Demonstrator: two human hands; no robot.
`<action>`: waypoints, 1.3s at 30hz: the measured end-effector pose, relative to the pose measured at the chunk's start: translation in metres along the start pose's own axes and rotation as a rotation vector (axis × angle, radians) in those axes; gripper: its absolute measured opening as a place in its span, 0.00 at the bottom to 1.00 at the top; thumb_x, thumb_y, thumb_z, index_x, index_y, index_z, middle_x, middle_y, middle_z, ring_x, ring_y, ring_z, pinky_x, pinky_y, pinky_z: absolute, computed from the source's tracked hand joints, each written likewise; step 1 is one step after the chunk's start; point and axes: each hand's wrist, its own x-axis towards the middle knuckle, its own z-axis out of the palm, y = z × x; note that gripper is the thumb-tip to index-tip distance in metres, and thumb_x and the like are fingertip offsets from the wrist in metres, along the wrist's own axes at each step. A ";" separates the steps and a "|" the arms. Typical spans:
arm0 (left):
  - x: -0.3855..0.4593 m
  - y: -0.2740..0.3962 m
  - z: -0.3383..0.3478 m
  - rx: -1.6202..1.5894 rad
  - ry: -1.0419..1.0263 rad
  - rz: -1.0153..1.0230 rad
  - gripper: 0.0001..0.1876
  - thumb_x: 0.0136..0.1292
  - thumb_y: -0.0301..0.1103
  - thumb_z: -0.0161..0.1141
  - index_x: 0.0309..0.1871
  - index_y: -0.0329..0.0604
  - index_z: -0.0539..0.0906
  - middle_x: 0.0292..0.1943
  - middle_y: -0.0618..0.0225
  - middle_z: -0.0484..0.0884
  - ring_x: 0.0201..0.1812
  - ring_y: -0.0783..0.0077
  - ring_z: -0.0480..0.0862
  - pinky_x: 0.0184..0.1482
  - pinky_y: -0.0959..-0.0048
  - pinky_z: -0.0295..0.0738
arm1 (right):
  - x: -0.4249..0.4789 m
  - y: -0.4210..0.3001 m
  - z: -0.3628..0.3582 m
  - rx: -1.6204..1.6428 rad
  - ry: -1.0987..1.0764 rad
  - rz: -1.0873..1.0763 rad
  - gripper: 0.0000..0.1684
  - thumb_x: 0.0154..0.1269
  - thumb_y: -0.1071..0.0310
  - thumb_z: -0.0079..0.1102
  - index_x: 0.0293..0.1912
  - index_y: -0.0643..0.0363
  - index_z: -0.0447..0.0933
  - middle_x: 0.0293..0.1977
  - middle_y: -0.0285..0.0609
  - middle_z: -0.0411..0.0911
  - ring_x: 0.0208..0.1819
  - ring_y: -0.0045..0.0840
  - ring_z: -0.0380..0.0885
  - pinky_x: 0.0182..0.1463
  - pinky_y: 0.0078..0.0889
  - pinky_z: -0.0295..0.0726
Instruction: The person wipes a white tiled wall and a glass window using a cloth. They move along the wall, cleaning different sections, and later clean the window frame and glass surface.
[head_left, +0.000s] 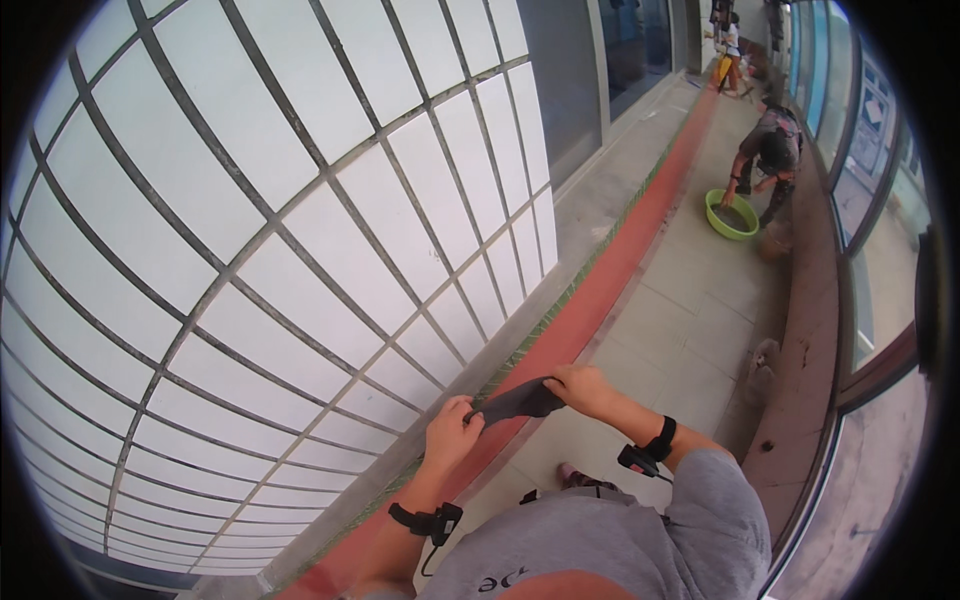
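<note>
A dark grey cloth (517, 402) is stretched between my two hands, above the red stripe on the floor. My left hand (453, 435) pinches its left end, and my right hand (581, 388) grips the right end. Each of my forearms wears a black strap with a small black device and a cable. The white tiled wall (360, 277) with wide dark joints stands to the left of the hands.
A co-worker (776, 142) bends over a green basin (731, 215) farther along the tiled floor. Another person (730, 56) is at the far end. A clear plastic bag (762, 367) lies by the brown ledge (810, 330) under the windows at right.
</note>
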 end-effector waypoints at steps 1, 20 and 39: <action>0.009 -0.007 0.013 -0.134 -0.113 -0.173 0.08 0.59 0.38 0.61 0.30 0.44 0.80 0.38 0.65 0.77 0.30 0.66 0.78 0.34 0.70 0.74 | 0.003 -0.008 -0.007 0.057 0.015 0.066 0.17 0.64 0.52 0.53 0.38 0.56 0.79 0.34 0.46 0.80 0.42 0.41 0.78 0.42 0.43 0.76; 0.103 0.128 0.072 -0.005 -0.166 0.371 0.16 0.62 0.38 0.60 0.50 0.46 0.73 0.63 0.64 0.71 0.47 0.59 0.82 0.46 0.67 0.78 | 0.047 0.057 -0.027 2.034 -0.223 0.418 0.25 0.69 0.48 0.48 0.56 0.55 0.71 0.49 0.43 0.77 0.49 0.32 0.76 0.54 0.37 0.75; -0.117 -0.030 -0.024 -0.154 -0.125 -0.082 0.17 0.65 0.37 0.58 0.54 0.41 0.76 0.46 0.52 0.81 0.47 0.49 0.81 0.48 0.60 0.75 | 0.132 0.015 -0.519 0.728 0.930 -0.213 0.23 0.65 0.62 0.58 0.58 0.57 0.71 0.46 0.37 0.76 0.43 0.22 0.75 0.49 0.26 0.71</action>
